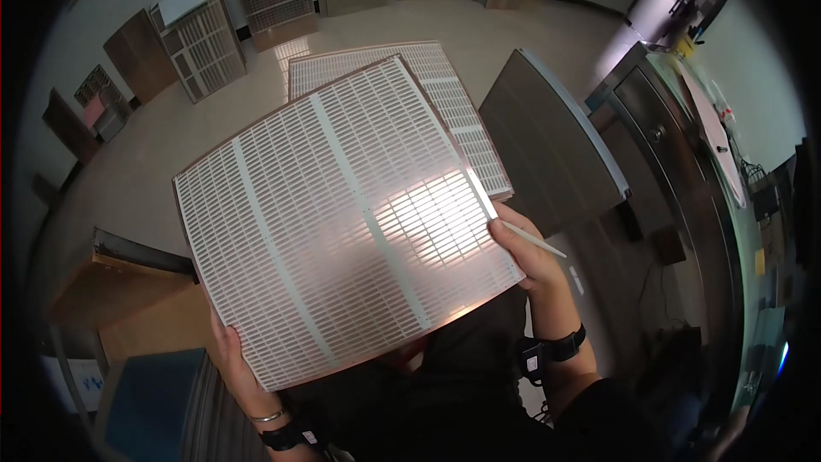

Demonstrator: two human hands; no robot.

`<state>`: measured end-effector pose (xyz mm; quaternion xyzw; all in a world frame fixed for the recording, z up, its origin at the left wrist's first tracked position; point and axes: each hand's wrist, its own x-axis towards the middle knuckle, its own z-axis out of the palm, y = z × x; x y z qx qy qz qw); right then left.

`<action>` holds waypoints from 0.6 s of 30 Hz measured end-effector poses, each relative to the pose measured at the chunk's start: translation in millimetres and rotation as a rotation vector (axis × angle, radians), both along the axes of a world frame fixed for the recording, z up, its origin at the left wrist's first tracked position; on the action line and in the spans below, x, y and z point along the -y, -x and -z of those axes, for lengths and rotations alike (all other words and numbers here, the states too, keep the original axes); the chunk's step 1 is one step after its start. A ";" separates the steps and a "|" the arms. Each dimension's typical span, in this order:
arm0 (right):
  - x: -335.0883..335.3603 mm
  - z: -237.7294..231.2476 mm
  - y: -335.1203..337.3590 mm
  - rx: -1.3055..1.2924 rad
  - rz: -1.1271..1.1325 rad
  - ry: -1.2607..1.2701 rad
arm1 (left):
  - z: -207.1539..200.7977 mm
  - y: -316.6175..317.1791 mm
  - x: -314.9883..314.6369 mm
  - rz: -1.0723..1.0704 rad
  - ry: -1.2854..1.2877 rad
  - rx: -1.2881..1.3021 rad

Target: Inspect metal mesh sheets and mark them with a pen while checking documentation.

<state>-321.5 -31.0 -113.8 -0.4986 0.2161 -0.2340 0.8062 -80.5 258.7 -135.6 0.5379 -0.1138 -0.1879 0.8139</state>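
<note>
The gridded panel (282,205) sits between both hands, partly covering another one like it, the rear panel (445,90). The left hand (237,368) has its grip pinching the lower left edge; the right hand's (530,255) grip pinches the right edge, a pale stick (537,241) beside the thumb.

Pale gridded panel (291,231), held aslant.
The left hand (233,364) grips its lower left edge; the right hand (534,267), with a slim pale stick (546,245), its lower right edge. Behind, partly covered, is a second panel (457,107).
</note>
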 end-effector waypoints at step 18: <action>-40.1 7.6 -36.2 0.179 -0.056 -0.117 | 24.4 25.4 -6.7 0.289 0.540 -0.342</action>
